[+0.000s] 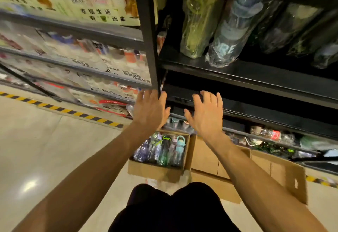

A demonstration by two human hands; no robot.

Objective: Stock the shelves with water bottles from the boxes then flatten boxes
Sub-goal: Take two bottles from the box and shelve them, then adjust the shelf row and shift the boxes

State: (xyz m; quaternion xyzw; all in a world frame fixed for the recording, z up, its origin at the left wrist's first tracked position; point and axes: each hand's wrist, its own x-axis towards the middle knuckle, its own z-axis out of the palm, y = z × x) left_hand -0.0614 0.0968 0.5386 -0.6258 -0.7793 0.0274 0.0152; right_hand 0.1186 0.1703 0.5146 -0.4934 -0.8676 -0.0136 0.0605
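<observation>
My left hand (150, 109) and my right hand (205, 112) are stretched out side by side, fingers spread and straight, holding nothing, in front of the black shelf unit (256, 74). Below them on the floor stands an open cardboard box (155, 172) filled with several plastic-wrapped water bottles (161, 149). To its right lies a second cardboard box (274, 164) with its flaps open. Wrapped bottles stand on the upper black shelf: a green one (199, 21) and a clear blue one (232, 30).
A black upright post (148, 36) divides the black shelves from grey shelves (73, 30) with packaged cups at left. More wrapped goods (272, 135) lie on the lowest shelf. Yellow-black tape (73, 112) marks the glossy floor (45, 149).
</observation>
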